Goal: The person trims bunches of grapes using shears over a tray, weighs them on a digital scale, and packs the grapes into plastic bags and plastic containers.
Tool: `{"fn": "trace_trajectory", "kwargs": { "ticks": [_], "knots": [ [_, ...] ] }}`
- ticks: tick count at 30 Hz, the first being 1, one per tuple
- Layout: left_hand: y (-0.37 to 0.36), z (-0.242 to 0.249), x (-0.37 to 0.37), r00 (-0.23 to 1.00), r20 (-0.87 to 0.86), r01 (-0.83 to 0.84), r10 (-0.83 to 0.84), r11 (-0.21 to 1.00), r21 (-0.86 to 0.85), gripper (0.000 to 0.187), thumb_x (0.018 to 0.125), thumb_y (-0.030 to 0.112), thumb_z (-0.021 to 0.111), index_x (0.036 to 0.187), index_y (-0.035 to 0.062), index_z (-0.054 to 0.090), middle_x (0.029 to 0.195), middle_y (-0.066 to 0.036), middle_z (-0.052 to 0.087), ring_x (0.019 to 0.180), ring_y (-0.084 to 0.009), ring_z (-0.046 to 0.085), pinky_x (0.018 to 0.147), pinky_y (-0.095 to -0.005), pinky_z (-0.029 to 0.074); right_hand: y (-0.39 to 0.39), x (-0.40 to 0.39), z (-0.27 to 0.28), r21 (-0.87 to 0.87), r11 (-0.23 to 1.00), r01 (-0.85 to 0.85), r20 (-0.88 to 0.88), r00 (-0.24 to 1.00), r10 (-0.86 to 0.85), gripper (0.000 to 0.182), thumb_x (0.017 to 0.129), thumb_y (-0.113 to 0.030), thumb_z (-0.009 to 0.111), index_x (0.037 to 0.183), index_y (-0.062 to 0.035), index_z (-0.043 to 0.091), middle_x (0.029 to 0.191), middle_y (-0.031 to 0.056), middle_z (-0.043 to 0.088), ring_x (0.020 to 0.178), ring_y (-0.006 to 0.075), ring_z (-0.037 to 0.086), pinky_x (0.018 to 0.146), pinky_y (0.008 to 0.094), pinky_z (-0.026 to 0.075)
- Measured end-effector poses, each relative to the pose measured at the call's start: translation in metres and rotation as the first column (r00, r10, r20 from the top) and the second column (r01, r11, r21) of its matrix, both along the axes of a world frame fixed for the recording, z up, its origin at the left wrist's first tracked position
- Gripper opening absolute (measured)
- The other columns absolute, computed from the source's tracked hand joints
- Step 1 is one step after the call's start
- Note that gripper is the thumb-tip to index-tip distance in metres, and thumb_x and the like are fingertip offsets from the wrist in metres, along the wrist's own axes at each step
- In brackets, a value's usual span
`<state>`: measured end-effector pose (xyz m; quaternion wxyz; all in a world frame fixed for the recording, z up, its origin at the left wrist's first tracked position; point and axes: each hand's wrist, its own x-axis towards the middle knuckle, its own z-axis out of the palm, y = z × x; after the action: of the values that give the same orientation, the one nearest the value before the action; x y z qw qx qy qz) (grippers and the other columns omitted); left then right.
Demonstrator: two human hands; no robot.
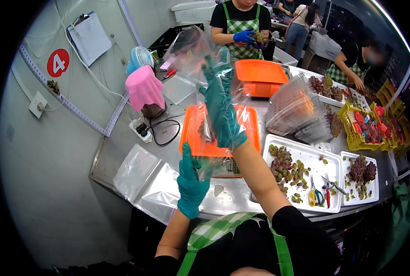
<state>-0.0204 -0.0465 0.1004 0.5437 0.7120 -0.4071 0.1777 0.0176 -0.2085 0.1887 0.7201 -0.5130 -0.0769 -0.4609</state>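
Seemingly past orange scale's far rim (pixel 195 107), right fingers (pixel 222 68) inside clear bag (pixel 234 87).

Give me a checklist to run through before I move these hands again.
1. Right hand inside the clear bag: ok, gloved fingers spread within the film.
2. Left hand firmly gripping the bag: cannot tell; it is beside the lower end, but its grip is unclear.
3. Near orange scale readable: cannot tell; the bag and right arm partly cover it, and no figures can be read.
4. Yellow-handled scissors out of the hands: ok, lying in the larger white tray.
5. That tray clear of loose grapes: not ok, several lie scattered.
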Motion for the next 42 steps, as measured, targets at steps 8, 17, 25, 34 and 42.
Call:
{"fn": "trace_trajectory", "kwargs": {
  "ticks": [8,17,25,34,42],
  "knots": [
    [-0.004,-0.001,0.002,0.959,0.198,-0.187,0.203,0.978,-0.098,0.053,0.063,-0.012,0.058,0.112,0.0076,0.055,0.086,-0.006,0.051,0.064,-0.0162,0.052,0.054,-0.0228,0.044,-0.004,0.011,0.001,0.044,0.991,0.123,0.003,0.992,-0.123,0.058,0.084,-0.031,0.050,0.131,-0.0101,0.025,0.136,0.0144,0.022,0.118,0.0202,0.035,0.093,0.0313,0.035],
    [-0.028,-0.028,0.011,0.992,-0.105,0.001,-0.070,0.840,-0.543,0.048,0.071,-0.011,0.051,0.117,0.0019,0.046,0.079,-0.003,0.049,0.060,-0.0075,0.045,0.054,-0.0169,0.038,0.019,0.006,0.023,-0.159,0.931,0.329,0.071,0.944,-0.321,0.099,0.065,-0.009,0.073,0.136,-0.0079,0.004,0.139,0.0113,0.013,0.119,0.0194,0.031,0.096,0.0273,0.031],
    [-0.040,-0.002,0.012,0.798,-0.510,-0.089,-0.321,0.774,-0.627,0.059,0.077,0.003,0.045,0.134,0.0084,0.027,0.058,0.008,0.026,0.048,-0.0026,0.026,0.051,-0.0173,0.035,0.040,0.002,-0.001,-0.191,0.963,0.191,0.048,0.982,-0.185,0.046,0.082,-0.007,0.056,0.125,-0.0052,0.039,0.119,0.0063,0.048,0.105,0.0113,0.046,0.090,0.0254,0.036],
    [-0.051,-0.042,0.056,0.908,-0.418,-0.163,-0.039,0.886,-0.435,0.036,0.082,0.004,0.043,0.117,-0.0031,0.045,0.067,0.003,0.045,0.057,-0.0039,0.043,0.055,-0.0178,0.040,0.051,-0.012,-0.012,-0.457,0.737,0.498,-0.003,0.828,-0.561,0.092,0.063,-0.024,0.075,0.133,-0.0025,0.019,0.135,0.0132,0.026,0.125,0.0248,0.024,0.102,0.0341,0.020],
    [-0.060,-0.028,0.067,0.859,-0.437,-0.061,-0.268,0.793,-0.606,0.023,0.084,0.016,0.049,0.098,0.0003,0.057,0.077,-0.003,0.055,0.062,-0.0089,0.050,0.055,-0.0223,0.042,0.021,-0.008,-0.021,-0.413,0.812,0.413,0.027,0.897,-0.442,0.083,0.067,-0.020,0.072,0.131,-0.0019,0.023,0.133,0.0149,0.028,0.123,0.0263,0.028,0.101,0.0342,0.022]
  ]
}}
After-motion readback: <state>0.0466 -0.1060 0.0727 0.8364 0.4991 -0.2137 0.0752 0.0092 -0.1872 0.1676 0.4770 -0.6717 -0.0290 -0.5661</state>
